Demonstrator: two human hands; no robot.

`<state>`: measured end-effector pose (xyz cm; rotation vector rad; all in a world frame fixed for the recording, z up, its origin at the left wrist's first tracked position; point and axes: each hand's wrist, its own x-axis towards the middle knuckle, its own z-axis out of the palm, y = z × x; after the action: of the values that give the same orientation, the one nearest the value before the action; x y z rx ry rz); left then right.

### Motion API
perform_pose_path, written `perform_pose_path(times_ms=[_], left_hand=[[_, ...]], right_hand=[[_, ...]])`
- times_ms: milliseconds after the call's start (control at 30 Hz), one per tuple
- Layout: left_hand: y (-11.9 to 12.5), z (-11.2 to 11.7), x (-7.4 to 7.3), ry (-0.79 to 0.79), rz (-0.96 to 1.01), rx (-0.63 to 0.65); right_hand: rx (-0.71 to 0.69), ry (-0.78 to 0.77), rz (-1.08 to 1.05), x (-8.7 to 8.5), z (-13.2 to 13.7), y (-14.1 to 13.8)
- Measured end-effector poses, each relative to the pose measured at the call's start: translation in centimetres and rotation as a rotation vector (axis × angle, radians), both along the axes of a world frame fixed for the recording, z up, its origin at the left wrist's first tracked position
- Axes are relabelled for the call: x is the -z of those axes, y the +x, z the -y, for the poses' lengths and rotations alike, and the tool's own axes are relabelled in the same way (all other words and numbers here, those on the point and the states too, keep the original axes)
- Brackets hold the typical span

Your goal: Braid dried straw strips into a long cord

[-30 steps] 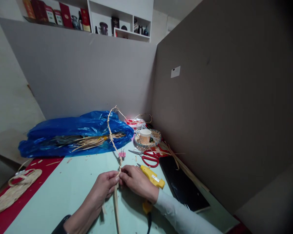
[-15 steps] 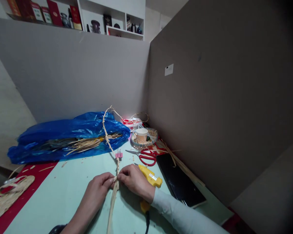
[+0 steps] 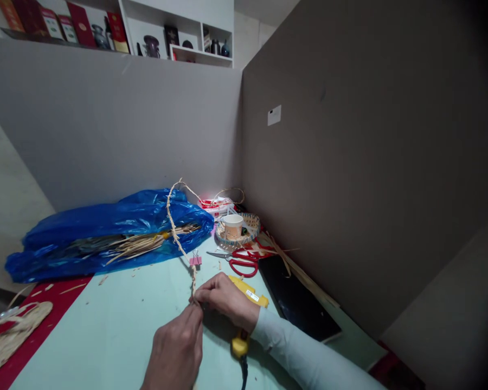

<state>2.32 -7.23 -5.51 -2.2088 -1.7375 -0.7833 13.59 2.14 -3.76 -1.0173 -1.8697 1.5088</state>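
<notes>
A pale braided straw cord (image 3: 173, 227) rises from my fingers, arches up near the blue bag and loops toward the back. My right hand (image 3: 225, 300) pinches the cord's lower end between thumb and fingers. Just below and touching it, my left hand (image 3: 177, 346) is closed on the straw strands, its back turned up so the fingertips are mostly hidden. A pink binder clip (image 3: 195, 261) sits by the cord above my hands. Partly behind my right hand lies a yellow glue gun (image 3: 250, 291) with a black cable.
Red-handled scissors (image 3: 244, 265) lie beside a black tablet-like slab (image 3: 296, 298). Behind them stands a paper cup (image 3: 233, 226) in a woven basket (image 3: 252, 233). A blue plastic bag (image 3: 106, 216) holds straw bundles. At left lies a woven straw piece (image 3: 20, 336). Grey panels close off the back and right.
My left hand has turned over and moved right, under my right hand, covering the loose straw strip that hung down. My right hand keeps its pinch. The view has shifted slightly.
</notes>
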Motion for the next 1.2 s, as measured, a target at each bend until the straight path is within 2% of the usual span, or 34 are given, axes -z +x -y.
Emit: perform_pose_path(times_ms=[67,133,200,267,333,400,500,567,700,967,1067,1200], left_hand=[[0.0,0.1,-0.4,-0.049,0.010,0.022],[-0.4,-0.1,-1.3,-0.140,0.105,-0.065],[-1.2,-0.7,-2.2,-0.221,0.286,-0.230],[-2.2,-1.4,-2.8,-0.277,0.547,-0.284],[-2.9,-2.2,-2.9,-0.506,0.871,-0.209],[-3.1,-2.8,-2.5,-0.726,1.115,-0.083],[-2.8,-3.2,-2.0,-0.827,1.307,-0.020],[-2.6,-3.2,-1.9,-0.822,1.336,-0.038],[-2.6,-3.4,-1.8,-0.794,1.271,-0.071],[-2.5,-3.2,-1.9,-0.552,0.957,-0.137],[-2.4,-3.1,-1.9,-0.516,0.886,-0.154],[-2.5,-3.3,-1.6,-0.537,0.914,-0.135]], right_hand=[[-0.009,-0.055,-0.020,0.0,0.0,0.0],[-0.004,-0.081,-0.022,-0.1,0.0,0.0],[-0.001,-0.087,-0.025,-0.2,0.1,0.0],[-0.004,-0.082,-0.030,-0.3,0.2,0.0],[-0.007,-0.078,-0.025,-0.3,0.2,-0.1],[-0.004,-0.075,0.002,-0.1,0.2,-0.2],[0.001,-0.029,0.060,-0.1,0.0,-0.1],[-0.021,0.051,0.096,-0.4,-0.1,0.1],[-0.079,0.252,0.189,-1.3,0.1,0.6],[-0.021,0.668,0.570,-1.8,1.4,0.8],[0.006,0.715,0.650,-2.1,1.8,0.9],[0.005,0.715,0.618,-2.4,2.7,0.8]])
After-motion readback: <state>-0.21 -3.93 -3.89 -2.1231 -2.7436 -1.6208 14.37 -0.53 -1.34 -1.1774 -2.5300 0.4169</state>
